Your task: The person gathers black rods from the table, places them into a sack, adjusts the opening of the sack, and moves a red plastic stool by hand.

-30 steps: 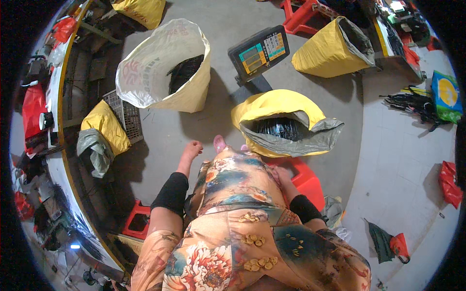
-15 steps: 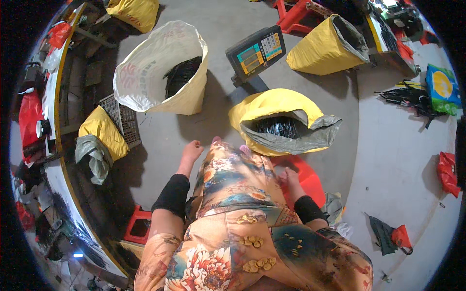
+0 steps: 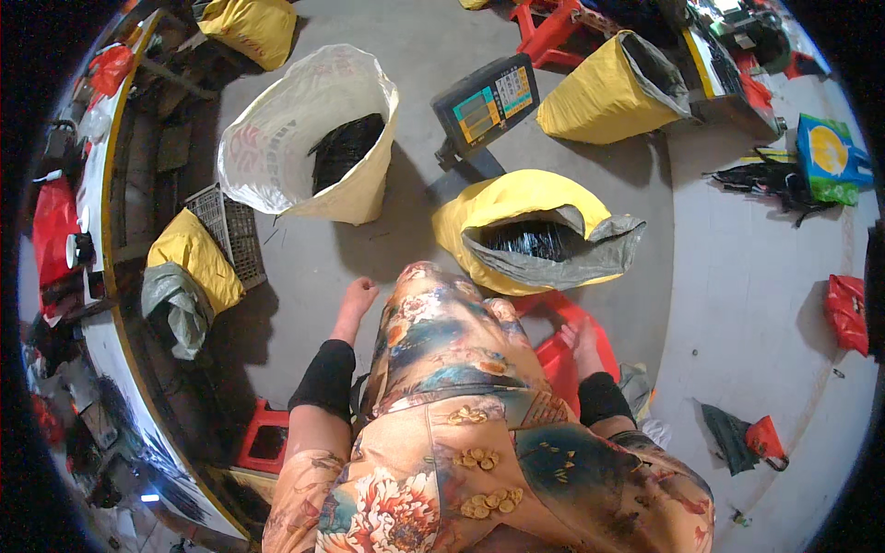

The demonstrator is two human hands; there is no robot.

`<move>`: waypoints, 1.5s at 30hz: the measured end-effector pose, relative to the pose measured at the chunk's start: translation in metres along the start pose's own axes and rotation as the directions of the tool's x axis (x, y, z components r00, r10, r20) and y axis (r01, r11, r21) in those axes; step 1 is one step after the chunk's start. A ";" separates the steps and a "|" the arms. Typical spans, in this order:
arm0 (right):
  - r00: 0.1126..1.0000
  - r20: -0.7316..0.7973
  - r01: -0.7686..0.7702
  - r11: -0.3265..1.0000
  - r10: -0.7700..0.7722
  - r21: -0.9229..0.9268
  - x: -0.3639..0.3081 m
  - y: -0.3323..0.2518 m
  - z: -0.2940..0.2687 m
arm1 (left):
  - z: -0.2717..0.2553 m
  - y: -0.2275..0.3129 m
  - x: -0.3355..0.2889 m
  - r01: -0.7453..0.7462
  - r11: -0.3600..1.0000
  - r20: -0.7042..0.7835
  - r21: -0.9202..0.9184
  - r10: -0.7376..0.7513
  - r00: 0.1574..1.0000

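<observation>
L hand (image 3: 360, 293) hangs out over the floor (image 3: 419, 226), L of the lap, fingers loosely curled; can't tell if they're closed on anything. R hand (image 3: 581, 339) is over the red stool (image 3: 555, 361), R of the lap, fingers bent; can't tell if it's pinching sth or touching the seat. Big yellow sack (image 3: 516, 194) is just beyond the knees, nearer R hand, mouth open w/ grey lining, shiny black strips (image 3: 530, 241) inside. Right behind it, the scale (image 3: 484, 103), display tilted up; can't tell if sack's on its base. Fwd of L hand: tall white sack (image 3: 277, 152), open, black bundle (image 3: 346, 152) in the bottom. Far R: another yellow sack, leaning (image 3: 595, 100). Far L: grey crate (image 3: 244, 235) next to a slumped yellow sack (image 3: 198, 253).
</observation>
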State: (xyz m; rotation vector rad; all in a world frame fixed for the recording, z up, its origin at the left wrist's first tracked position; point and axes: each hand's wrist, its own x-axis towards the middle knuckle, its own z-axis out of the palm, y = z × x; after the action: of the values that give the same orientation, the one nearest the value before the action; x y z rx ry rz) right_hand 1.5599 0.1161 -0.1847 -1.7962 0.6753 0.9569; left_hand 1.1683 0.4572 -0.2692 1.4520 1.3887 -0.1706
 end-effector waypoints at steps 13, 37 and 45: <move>0.886 -0.231 0.456 0.847 -0.402 0.275 0.016 -0.101 -0.003 | -0.003 0.140 -0.056 -0.442 0.759 0.149 0.478 0.426 0.892; 0.669 0.264 0.733 0.675 -0.695 -0.082 0.003 -0.202 0.054 | 0.086 0.254 -0.025 -0.197 0.971 -0.293 -0.133 0.151 0.944; 0.718 -0.068 0.568 0.640 -0.693 -0.518 0.035 -0.211 0.034 | 0.085 0.240 -0.017 -0.206 0.961 -0.483 -0.187 0.093 0.871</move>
State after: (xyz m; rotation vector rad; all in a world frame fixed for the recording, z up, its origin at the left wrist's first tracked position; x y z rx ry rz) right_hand 1.7333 0.2280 -0.1194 -2.3805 -0.1072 0.3931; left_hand 1.3967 0.4439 -0.1570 1.4485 1.6068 0.4664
